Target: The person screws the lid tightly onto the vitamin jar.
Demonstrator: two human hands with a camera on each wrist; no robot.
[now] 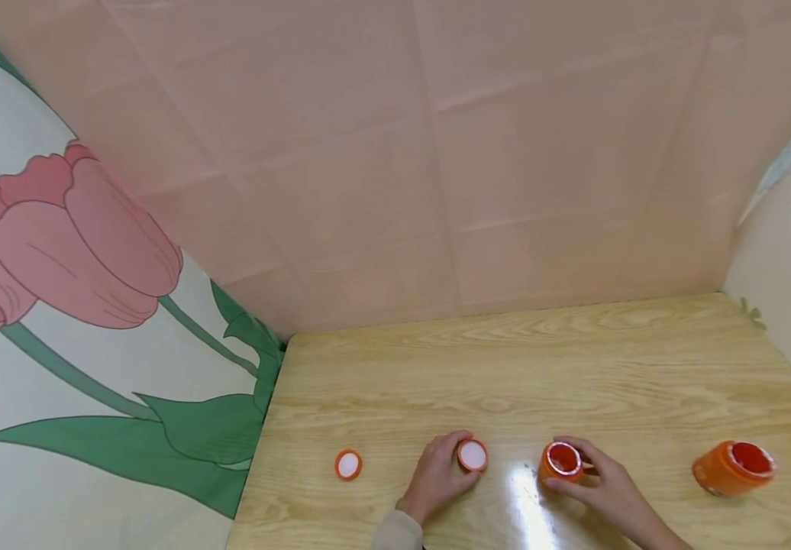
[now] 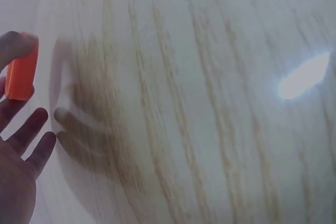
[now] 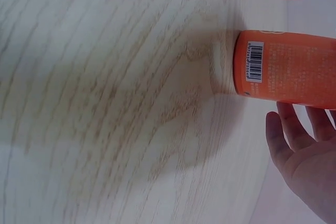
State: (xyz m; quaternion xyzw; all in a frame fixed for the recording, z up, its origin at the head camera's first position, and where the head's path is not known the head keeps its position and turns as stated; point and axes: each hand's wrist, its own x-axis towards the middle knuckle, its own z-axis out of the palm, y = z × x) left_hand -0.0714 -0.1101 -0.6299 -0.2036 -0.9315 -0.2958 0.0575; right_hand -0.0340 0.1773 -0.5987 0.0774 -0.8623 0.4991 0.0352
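My left hand (image 1: pixel 437 475) pinches an orange screw lid (image 1: pixel 472 455) by its edges, its white inner face toward the head camera. The left wrist view has that lid (image 2: pixel 23 74) edge-on between thumb and fingers, the other fingers spread below. To the right, my right hand (image 1: pixel 610 489) grips an orange jar (image 1: pixel 564 458) whose mouth is uncovered, with a red interior. A barcode and fine print run along the jar's side (image 3: pixel 294 69) in the right wrist view. Lid and jar are apart.
A second orange lid (image 1: pixel 348 464), white inside up, lies on the wood-grain table (image 1: pixel 395 382) left of my left hand. Another uncovered orange jar (image 1: pixel 732 467) stands at the right. A pinkish cloth wall (image 1: pixel 437 168) rises behind the table; a tulip-print cloth (image 1: pixel 79 244) hangs at left.
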